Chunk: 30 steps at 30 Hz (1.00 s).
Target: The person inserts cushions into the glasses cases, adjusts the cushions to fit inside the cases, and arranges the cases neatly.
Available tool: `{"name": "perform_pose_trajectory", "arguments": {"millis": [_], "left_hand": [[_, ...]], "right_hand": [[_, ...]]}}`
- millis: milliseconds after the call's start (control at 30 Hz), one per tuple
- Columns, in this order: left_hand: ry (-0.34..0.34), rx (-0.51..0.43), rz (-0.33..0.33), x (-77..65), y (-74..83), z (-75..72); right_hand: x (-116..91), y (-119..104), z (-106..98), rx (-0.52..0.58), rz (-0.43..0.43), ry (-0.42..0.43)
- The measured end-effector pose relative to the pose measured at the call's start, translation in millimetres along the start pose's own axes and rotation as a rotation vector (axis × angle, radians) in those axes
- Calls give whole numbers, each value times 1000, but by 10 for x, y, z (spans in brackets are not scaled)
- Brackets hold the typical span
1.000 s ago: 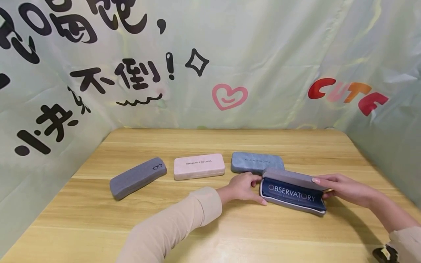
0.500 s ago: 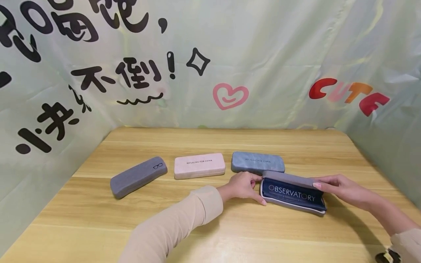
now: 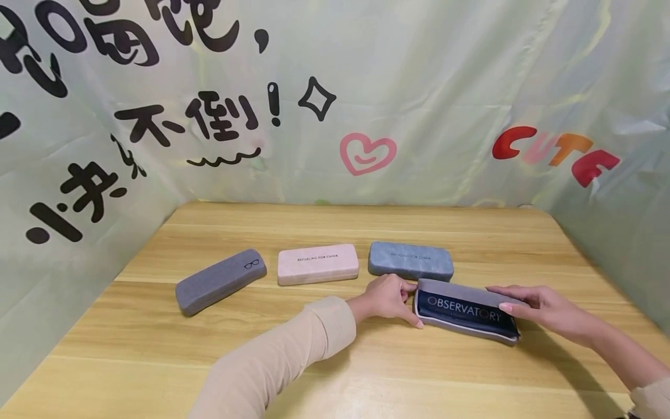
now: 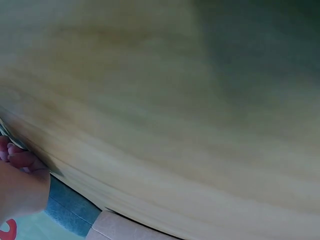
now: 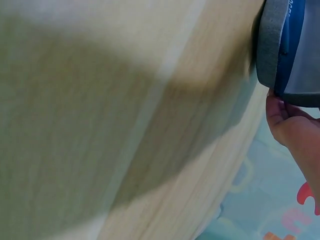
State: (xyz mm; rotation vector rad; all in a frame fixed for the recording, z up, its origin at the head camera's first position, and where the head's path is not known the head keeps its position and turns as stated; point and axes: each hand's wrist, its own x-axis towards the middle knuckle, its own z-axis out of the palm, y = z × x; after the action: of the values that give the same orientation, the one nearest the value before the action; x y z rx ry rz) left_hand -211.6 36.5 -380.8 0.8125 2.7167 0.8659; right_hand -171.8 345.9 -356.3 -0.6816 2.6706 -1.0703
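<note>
An open grey glasses case (image 3: 468, 291) lies at the right of the table, with a navy cloth (image 3: 455, 308) lettered OBSERVATORY inside. My left hand (image 3: 388, 299) holds the case's left end, thumb at the front and index finger at the back. At the right end, my right hand (image 3: 546, 311) pinches the lid, thumb in front. The right wrist view catches the case (image 5: 272, 50) from its end, with the right hand (image 5: 295, 127) against it. Only part of the left hand (image 4: 22, 175) shows in the left wrist view.
Behind the open case stands a closed blue glasses case (image 3: 410, 260). To its left are a pink case (image 3: 317, 265) and, farthest left, a slanted grey-purple case (image 3: 221, 282). A printed cloth backdrop (image 3: 445, 116) surrounds the wooden table (image 3: 366, 372).
The lid's upper edge has dropped lower as my right hand shifts its hold on it. My left hand stays at the left end, and the other cases have not moved.
</note>
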Motion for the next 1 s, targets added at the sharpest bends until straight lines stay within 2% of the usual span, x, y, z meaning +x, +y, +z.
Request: {"name": "perform_pose_trajectory", "arguments": {"millis": [467, 633, 800, 1000], "left_hand": [[20, -34, -17, -17, 6, -10], [14, -32, -47, -27, 29, -28], [6, -27, -73, -28, 52, -27], [0, -37, -74, -28, 64, -21]], "right_hand": [[-47, -22, 108, -94, -97, 119], [-50, -29, 132, -137, -137, 146], [-73, -19, 162, -176, -139, 173], [-96, -6, 210, -197, -160, 211]]}}
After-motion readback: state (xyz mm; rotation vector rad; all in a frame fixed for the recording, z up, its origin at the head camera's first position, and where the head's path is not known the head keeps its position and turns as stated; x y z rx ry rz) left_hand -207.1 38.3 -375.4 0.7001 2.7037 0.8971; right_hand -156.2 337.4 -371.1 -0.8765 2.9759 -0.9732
